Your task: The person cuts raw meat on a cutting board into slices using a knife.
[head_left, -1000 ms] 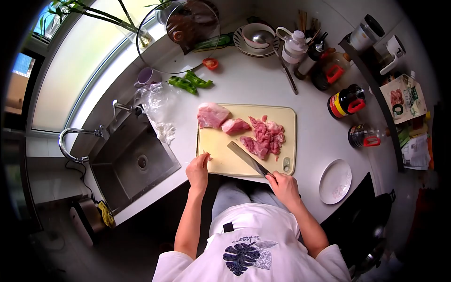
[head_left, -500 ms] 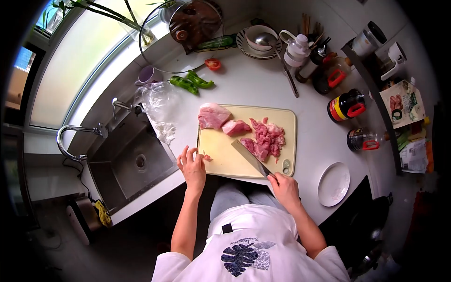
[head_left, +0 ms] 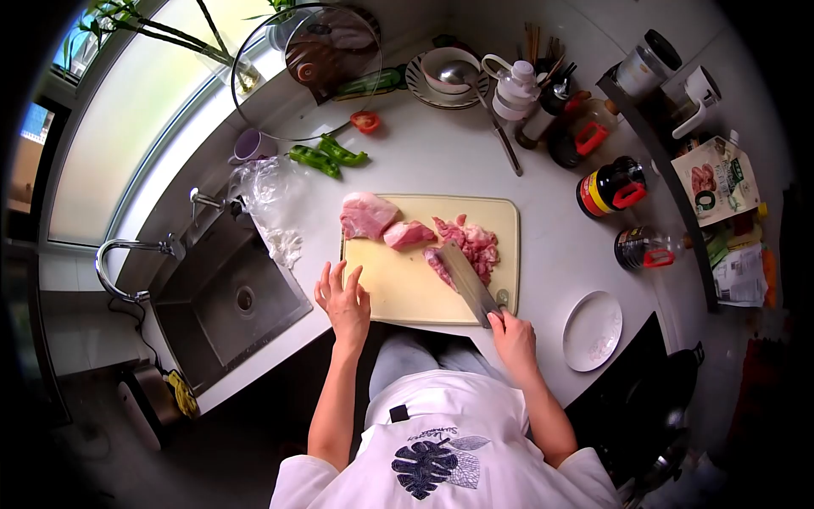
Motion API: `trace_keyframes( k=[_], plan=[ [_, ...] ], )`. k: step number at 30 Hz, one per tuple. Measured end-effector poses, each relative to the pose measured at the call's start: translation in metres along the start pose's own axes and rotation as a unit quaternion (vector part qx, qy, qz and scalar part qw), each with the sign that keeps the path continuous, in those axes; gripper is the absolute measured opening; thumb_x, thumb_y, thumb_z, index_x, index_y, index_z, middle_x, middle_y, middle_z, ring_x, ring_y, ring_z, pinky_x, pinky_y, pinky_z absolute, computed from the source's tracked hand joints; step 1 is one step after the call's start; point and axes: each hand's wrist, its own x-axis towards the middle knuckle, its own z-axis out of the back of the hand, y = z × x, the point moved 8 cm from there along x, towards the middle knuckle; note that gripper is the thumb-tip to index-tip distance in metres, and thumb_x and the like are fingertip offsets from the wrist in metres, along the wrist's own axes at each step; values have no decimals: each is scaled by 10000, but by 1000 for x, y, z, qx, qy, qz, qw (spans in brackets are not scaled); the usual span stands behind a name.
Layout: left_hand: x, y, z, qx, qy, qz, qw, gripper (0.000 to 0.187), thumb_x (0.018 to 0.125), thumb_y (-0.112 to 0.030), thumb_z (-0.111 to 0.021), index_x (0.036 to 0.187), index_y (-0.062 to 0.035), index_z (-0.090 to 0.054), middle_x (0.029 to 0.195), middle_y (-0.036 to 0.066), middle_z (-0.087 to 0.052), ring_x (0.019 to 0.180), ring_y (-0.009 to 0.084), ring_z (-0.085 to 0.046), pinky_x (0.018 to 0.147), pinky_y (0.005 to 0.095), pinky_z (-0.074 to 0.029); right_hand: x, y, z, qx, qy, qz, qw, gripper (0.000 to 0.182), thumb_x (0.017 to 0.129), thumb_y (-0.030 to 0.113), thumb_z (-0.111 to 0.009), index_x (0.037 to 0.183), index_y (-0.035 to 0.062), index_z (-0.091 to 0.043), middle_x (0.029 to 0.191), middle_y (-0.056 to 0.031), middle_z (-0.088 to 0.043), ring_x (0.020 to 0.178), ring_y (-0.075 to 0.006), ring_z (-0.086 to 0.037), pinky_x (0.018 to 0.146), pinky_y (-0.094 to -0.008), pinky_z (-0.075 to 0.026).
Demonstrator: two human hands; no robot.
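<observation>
My right hand (head_left: 514, 338) grips the handle of a broad kitchen knife (head_left: 468, 282). Its blade lies over the near left part of a pile of sliced raw meat (head_left: 476, 246) and hides some of it. My left hand (head_left: 346, 307) is raised at the left front edge of the cream cutting board (head_left: 398, 293), fingers apart and holding nothing that I can see. Two uncut pieces rest along the board's far side: a larger chunk of meat (head_left: 367, 215) and a smaller piece of meat (head_left: 409, 235).
A steel sink (head_left: 246, 297) with a tap (head_left: 119, 246) lies left, a crumpled plastic bag (head_left: 270, 199) at its rim. Green peppers (head_left: 326, 157) and a cut tomato (head_left: 365, 122) sit behind the board. To the right are a white plate (head_left: 593, 331) and sauce bottles (head_left: 610, 187).
The knife blade has turned more upright and shifted right over the sliced meat. A small scrap seen beside my left hand earlier no longer shows. The whole view has shifted slightly.
</observation>
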Motion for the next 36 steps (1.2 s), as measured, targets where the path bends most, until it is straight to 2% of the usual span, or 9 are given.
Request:
trace_keyframes(
  k=[6, 8, 11, 12, 14, 21, 24, 27, 36],
  plan=[
    [7, -23, -18, -78, 24, -2, 997, 347, 851, -125, -677, 1195, -97, -641, 1183, 99, -610, 1213, 296, -499, 1024, 456, -332, 0, -34, 14, 103, -9, -52, 993, 347, 958, 279, -624, 793, -26, -608, 682, -248, -603, 633, -446, -596, 552, -477, -439],
    [8, -44, -47, -121, 75, -20, 990, 327, 857, -157, -695, 1171, -81, -644, 1024, 92, -651, 1007, 280, -582, 888, 406, -413, -3, -45, 23, 109, -44, -53, 992, 347, 963, 276, -632, 802, -32, -610, 561, -173, -530, 471, -264, -518, 490, -387, -395],
    [18, -88, -78, -175, 70, -106, 976, 423, 813, -132, -700, 1220, -67, -609, 1159, 103, -615, 1039, 298, -563, 891, 427, -426, -5, -47, 37, 104, -64, -58, 991, 353, 965, 277, -630, 793, -31, -607, 539, -153, -502, 457, -222, -505, 481, -379, -385],
    [25, -94, -82, -178, 70, -109, 975, 423, 813, -132, -700, 1220, -67, -609, 1159, 103, -615, 1039, 298, -563, 891, 427, -426, -6, -44, 42, 102, -68, -60, 991, 353, 965, 277, -630, 793, -31, -607, 539, -153, -502, 457, -222, -505, 481, -379, -385],
    [27, -122, -84, -118, 56, -240, 962, 476, 784, -117, -701, 1242, -59, -583, 1192, 108, -592, 1054, 305, -558, 905, 434, -437, -8, -36, 47, 96, -59, -61, 992, 375, 962, 300, -624, 792, -35, -611, 624, -228, -570, 549, -413, -544, 527, -453, -411],
    [15, -98, -90, -123, 219, -197, 948, 228, 785, -91, -692, 1010, -54, -678, 1027, 119, -622, 1018, 321, -580, 908, 431, -469, -4, -31, 38, 87, -37, -53, 994, 338, 958, 320, -616, 834, 6, -643, 663, -224, -603, 628, -423, -604, 568, -477, -444],
    [0, -79, -92, -431, 310, -26, 847, 113, 886, -56, -625, 979, 1, -656, 958, 124, -648, 803, 250, -661, 742, 359, -554, 1, -22, 33, 55, -16, -27, 998, 316, 955, 303, -615, 820, 17, -626, 693, -217, -626, 668, -425, -625, 587, -498, -465],
    [-15, -57, -98, -525, 381, 158, 744, 151, 939, -71, -583, 1032, 44, -615, 967, 111, -656, 838, 177, -667, 779, 311, -569, 6, -9, 21, 15, -19, 45, 999, 284, 952, 273, -622, 852, 8, -641, 720, -205, -640, 653, -414, -623, 584, -485, -466],
    [-15, -61, -98, -638, 371, 271, 617, 183, 986, -98, -493, 1064, 46, -575, 951, 108, -658, 848, 173, -675, 795, 342, -596, 20, -5, 6, -73, -20, 27, 997, 302, 951, 303, -605, 811, 36, -623, 703, -196, -653, 680, -422, -649, 611, -524, -507]
  ],
)
